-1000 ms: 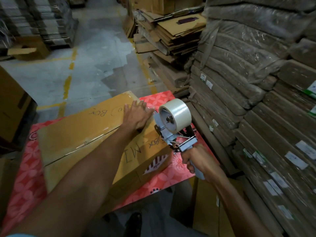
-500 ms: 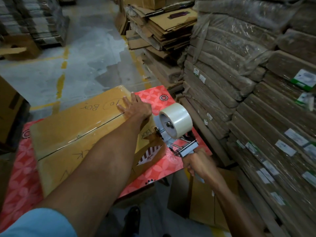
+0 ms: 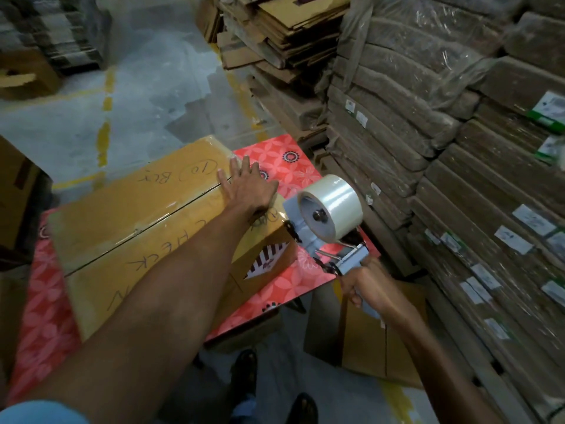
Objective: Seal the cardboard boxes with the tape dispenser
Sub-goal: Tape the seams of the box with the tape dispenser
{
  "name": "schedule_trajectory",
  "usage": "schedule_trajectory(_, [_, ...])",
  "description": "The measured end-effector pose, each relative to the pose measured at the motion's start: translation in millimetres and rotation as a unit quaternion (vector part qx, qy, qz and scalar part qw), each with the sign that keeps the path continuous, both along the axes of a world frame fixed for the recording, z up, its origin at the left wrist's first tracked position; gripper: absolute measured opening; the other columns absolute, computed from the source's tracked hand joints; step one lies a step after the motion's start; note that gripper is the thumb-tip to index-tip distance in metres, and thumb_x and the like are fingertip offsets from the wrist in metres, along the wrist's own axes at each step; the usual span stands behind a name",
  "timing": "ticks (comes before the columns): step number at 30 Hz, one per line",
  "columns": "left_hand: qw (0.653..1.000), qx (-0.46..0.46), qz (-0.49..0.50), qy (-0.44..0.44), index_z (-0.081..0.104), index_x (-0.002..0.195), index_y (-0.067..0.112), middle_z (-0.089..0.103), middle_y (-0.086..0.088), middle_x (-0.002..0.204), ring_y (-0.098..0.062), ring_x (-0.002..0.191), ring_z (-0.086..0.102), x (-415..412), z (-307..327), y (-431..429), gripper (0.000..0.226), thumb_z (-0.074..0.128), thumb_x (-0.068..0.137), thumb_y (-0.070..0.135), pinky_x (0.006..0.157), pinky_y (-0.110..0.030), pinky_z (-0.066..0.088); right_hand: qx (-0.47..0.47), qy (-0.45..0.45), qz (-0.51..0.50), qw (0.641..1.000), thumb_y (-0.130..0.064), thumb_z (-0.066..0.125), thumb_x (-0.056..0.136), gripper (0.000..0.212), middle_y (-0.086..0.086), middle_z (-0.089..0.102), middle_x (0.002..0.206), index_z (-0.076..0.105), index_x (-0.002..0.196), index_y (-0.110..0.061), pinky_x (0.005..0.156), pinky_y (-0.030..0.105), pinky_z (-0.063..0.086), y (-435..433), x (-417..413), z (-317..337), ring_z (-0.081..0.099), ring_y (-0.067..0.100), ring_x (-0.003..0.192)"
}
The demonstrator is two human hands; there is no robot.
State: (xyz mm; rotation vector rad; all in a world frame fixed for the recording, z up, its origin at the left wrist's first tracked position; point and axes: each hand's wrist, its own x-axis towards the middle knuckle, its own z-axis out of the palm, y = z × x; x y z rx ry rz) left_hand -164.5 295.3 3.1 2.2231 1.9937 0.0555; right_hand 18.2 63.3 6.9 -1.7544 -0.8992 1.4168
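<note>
A long brown cardboard box [image 3: 128, 221] with handwritten marks lies on a table under a red flowered cloth [image 3: 293, 276]. A glossy strip of clear tape covers its top seam. My left hand [image 3: 247, 186] lies flat, fingers straight, on the box's far right end over the seam. My right hand [image 3: 368, 287] grips the handle of a grey tape dispenser [image 3: 324, 237] carrying a roll of clear tape [image 3: 331, 203]. The dispenser hangs in the air just off the box's right end, apart from it.
Tall stacks of wrapped flat cardboard [image 3: 458, 148] wall in the right side. Loose flattened cartons [image 3: 287, 29] are piled behind. A folded box [image 3: 370, 338] leans on the floor under my right hand. Concrete floor with yellow lines [image 3: 105, 117] stretches beyond. My shoes [image 3: 301, 408] show below.
My left hand has slid farther along the box top and flattened out. The dispenser in my right hand has drawn back from the box's right end toward me.
</note>
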Motion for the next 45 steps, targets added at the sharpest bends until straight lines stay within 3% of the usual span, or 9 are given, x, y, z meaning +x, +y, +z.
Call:
schedule_trajectory(10, [0.989, 0.105, -0.084, -0.060, 0.037, 0.150, 0.032, 0.012, -0.002, 0.167, -0.028, 0.154, 0.003, -2.0, -0.4, -14.6, 0.067, 0.018, 0.097, 0.068, 0.115, -0.063, -0.013, -0.005, -0.006, -0.020, 1.000, 0.008, 0.057, 0.063, 0.020, 0.007, 0.045, 0.050, 0.050, 0.056, -0.009, 0.043, 0.023, 0.029, -2.7, -11.9, -34.5, 0.041, 0.017, 0.040])
schedule_trajectory(15, [0.906, 0.054, -0.401, -0.127, 0.063, 0.106, 0.010, 0.065, -0.008, 0.103, -0.020, 0.099, 0.056, -9.7, -0.7, -37.1, 0.060, 0.017, 0.104, 0.048, 0.103, -0.048, 0.040, -0.011, 0.013, 0.000, 1.000, 0.011, 0.054, 0.077, 0.019, 0.006, 0.049, 0.055, 0.052, 0.067, -0.006, 0.043, 0.024, 0.035, 4.7, -5.9, -51.5, 0.044, 0.015, 0.042])
schedule_trajectory(20, [0.920, 0.022, -0.383, -0.083, 0.064, 0.102, 0.012, 0.062, -0.005, 0.093, -0.019, 0.091, 0.052, -11.3, 3.2, -29.8, 0.057, 0.019, 0.102, 0.048, 0.100, -0.041, 0.035, -0.099, 0.177, -0.063, 0.977, 0.001, 0.049, 0.064, 0.012, 0.005, 0.037, 0.053, 0.047, 0.062, -0.011, 0.044, 0.025, 0.025, -4.3, -18.3, -75.9, 0.032, 0.016, 0.040])
schedule_trajectory(24, [0.925, 0.005, -0.374, -0.068, 0.067, 0.110, 0.019, 0.063, 0.002, 0.101, -0.014, 0.096, 0.051, -11.3, 3.5, -31.4, 0.058, 0.027, 0.100, 0.060, 0.104, -0.037, 0.031, -0.124, 0.149, -0.151, 0.969, 0.000, 0.047, 0.070, 0.014, 0.003, 0.036, 0.050, 0.045, 0.061, -0.011, 0.042, 0.022, 0.025, -19.7, -19.5, -102.6, 0.033, 0.015, 0.038])
schedule_trajectory(30, [0.942, 0.046, -0.329, -0.048, 0.071, 0.100, 0.027, 0.062, 0.006, 0.095, -0.016, 0.103, 0.053, 1.2, -2.0, -40.5, 0.032, 0.060, 0.084, 0.053, 0.115, -0.038, 0.025, -0.030, -0.111, -0.153, 0.982, -0.020, 0.066, 0.074, 0.013, 0.007, 0.063, 0.068, 0.065, 0.079, -0.008, 0.053, 0.026, 0.040, 46.5, 5.3, -96.8, 0.058, 0.029, 0.065])
schedule_trajectory(33, [0.953, 0.031, -0.299, -0.032, 0.068, 0.113, 0.029, 0.059, -0.001, 0.134, -0.021, 0.139, 0.040, 4.8, -6.5, -50.4, 0.042, 0.067, 0.081, 0.055, 0.124, -0.043, -0.002, -0.054, -0.213, -0.051, 0.974, -0.023, 0.068, 0.068, 0.028, 0.010, 0.068, 0.086, 0.069, 0.095, -0.014, 0.061, 0.032, 0.051, 75.8, 23.9, -123.3, 0.065, 0.031, 0.079])
schedule_trajectory(37, [0.959, 0.007, -0.279, -0.039, 0.032, 0.154, 0.026, 0.017, -0.002, 0.166, -0.021, 0.154, 0.002, -5.1, -3.2, -49.0, 0.094, 0.035, 0.082, 0.086, 0.123, -0.053, -0.004, -0.089, -0.292, 0.028, 0.952, -0.044, 0.062, 0.065, 0.044, 0.009, 0.069, 0.097, 0.068, 0.096, -0.013, 0.078, 0.041, 0.058, 109.0, 51.3, -199.3, 0.069, 0.030, 0.096])
schedule_trajectory(42, [0.984, 0.011, -0.177, -0.033, 0.000, 0.160, 0.024, -0.004, -0.001, 0.167, -0.022, 0.154, -0.005, -52.9, -0.9, -2.2, 0.074, 0.005, 0.099, 0.066, 0.122, -0.054, -0.008, -0.124, -0.398, 0.094, 0.904, -0.024, 0.066, 0.093, 0.023, 0.014, 0.070, 0.105, 0.071, 0.106, -0.006, 0.077, 0.033, 0.052, 102.0, 10.5, -112.3, 0.067, 0.029, 0.097])
schedule_trajectory(45, [0.991, 0.002, -0.129, -0.019, -0.004, 0.160, 0.022, -0.007, 0.003, 0.166, -0.021, 0.154, -0.008, -73.0, 1.9, 27.8, 0.071, 0.003, 0.101, 0.062, 0.122, -0.055, -0.007, 0.002, -0.580, 0.041, 0.813, -0.022, 0.070, 0.082, 0.016, 0.014, 0.070, 0.096, 0.071, 0.092, -0.009, 0.076, 0.036, 0.050, 135.2, -5.6, -50.8, 0.066, 0.034, 0.091])
